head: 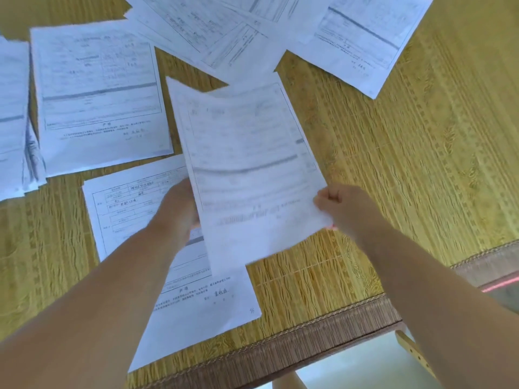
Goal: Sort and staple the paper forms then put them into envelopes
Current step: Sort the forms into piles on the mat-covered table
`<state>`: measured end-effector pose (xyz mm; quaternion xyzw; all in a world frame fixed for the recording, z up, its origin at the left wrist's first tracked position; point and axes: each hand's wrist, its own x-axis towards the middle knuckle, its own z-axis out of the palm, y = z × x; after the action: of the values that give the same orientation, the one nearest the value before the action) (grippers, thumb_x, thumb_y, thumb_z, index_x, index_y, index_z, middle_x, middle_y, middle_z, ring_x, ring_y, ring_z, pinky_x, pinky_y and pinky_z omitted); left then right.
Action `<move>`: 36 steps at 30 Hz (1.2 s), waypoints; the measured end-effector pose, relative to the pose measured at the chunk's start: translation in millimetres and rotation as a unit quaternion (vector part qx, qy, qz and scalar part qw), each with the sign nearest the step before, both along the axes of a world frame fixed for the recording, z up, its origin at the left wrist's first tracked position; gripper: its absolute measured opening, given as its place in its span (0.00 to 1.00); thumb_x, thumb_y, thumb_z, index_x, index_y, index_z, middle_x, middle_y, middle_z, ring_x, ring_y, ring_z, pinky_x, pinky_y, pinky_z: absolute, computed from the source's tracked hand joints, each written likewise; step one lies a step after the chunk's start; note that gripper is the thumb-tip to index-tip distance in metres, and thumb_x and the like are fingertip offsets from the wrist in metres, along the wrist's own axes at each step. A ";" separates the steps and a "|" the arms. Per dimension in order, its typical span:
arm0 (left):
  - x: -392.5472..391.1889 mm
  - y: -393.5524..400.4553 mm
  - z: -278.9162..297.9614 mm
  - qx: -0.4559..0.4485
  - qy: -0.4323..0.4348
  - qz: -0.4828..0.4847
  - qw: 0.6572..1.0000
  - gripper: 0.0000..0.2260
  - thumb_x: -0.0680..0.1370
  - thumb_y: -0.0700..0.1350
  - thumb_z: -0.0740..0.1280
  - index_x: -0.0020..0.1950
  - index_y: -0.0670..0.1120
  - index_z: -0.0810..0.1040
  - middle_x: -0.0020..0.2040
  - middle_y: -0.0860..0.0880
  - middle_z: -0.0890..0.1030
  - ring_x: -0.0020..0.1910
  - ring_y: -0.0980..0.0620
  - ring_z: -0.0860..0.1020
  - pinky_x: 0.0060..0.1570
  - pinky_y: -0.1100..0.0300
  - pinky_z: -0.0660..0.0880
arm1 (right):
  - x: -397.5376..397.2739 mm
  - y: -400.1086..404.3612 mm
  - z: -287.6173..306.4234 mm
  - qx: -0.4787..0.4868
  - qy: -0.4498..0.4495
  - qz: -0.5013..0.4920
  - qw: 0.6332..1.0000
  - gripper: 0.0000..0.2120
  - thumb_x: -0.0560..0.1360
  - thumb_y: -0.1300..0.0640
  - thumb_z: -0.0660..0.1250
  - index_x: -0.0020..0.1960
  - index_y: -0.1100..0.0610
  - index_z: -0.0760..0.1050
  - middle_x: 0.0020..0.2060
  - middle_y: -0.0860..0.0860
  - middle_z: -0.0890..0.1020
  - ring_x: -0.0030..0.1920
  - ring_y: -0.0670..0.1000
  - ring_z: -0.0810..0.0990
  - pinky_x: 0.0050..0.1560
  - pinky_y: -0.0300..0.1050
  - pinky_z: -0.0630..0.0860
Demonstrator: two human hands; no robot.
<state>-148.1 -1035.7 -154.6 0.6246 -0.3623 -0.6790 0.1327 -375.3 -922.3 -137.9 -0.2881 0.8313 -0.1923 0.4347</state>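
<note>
Both forearms are bare right up to the bottom edge of the view, with no sleeve, cuff or glove on either. The wrists carry no watch, strap or bracelet. The left hand [179, 209] and the right hand [344, 204] wear no rings that can be made out. A small pink spot shows at a fingertip under the right hand; whether it is nail polish cannot be told. A bare leg or foot shows below the table edge.

surface: woven bamboo mat [393, 164] | edge: brown fabric trim [309, 332]
</note>
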 end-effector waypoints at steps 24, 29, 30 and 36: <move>-48.9 8.9 -3.5 -0.145 -0.115 -0.048 0.982 0.04 0.78 0.39 0.59 0.45 0.42 0.71 0.38 0.51 0.71 0.34 0.56 0.69 0.27 0.71 0.65 | -37.4 -26.6 -0.1 -0.015 0.081 -0.100 0.992 0.10 0.77 0.57 0.64 0.57 0.55 0.75 0.51 0.50 0.79 0.49 0.54 0.76 0.53 0.55 0.74; 17.3 37.2 27.6 -0.149 -0.126 -0.029 0.980 0.04 0.78 0.41 0.62 0.44 0.44 0.73 0.41 0.49 0.77 0.38 0.53 0.74 0.32 0.67 0.70 | -6.0 -47.6 16.0 0.008 -0.136 -0.099 0.986 0.17 0.74 0.58 0.71 0.62 0.56 0.76 0.53 0.54 0.84 0.53 0.58 0.82 0.60 0.59 0.76; 34.8 45.0 32.1 -0.141 -0.132 -0.022 0.981 0.04 0.78 0.42 0.62 0.44 0.46 0.74 0.42 0.50 0.79 0.39 0.54 0.75 0.33 0.66 0.71 | 8.4 -49.1 16.2 0.024 -0.146 -0.066 0.987 0.10 0.75 0.62 0.69 0.56 0.55 0.80 0.49 0.55 0.85 0.51 0.58 0.83 0.58 0.59 0.77; 124.8 90.1 40.8 -0.127 -0.259 -0.008 0.957 0.04 0.78 0.43 0.66 0.48 0.51 0.72 0.39 0.54 0.79 0.38 0.56 0.78 0.33 0.62 0.71 | 106.5 -29.5 9.8 0.068 -0.076 0.143 0.984 0.07 0.75 0.59 0.64 0.41 0.53 0.79 0.35 0.50 0.82 0.33 0.51 0.78 0.35 0.44 0.73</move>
<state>-23.3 -945.6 -113.7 0.7543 -0.4724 -0.4432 0.1071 -268.7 -951.9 -128.2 -0.3588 0.7572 -0.0922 0.5379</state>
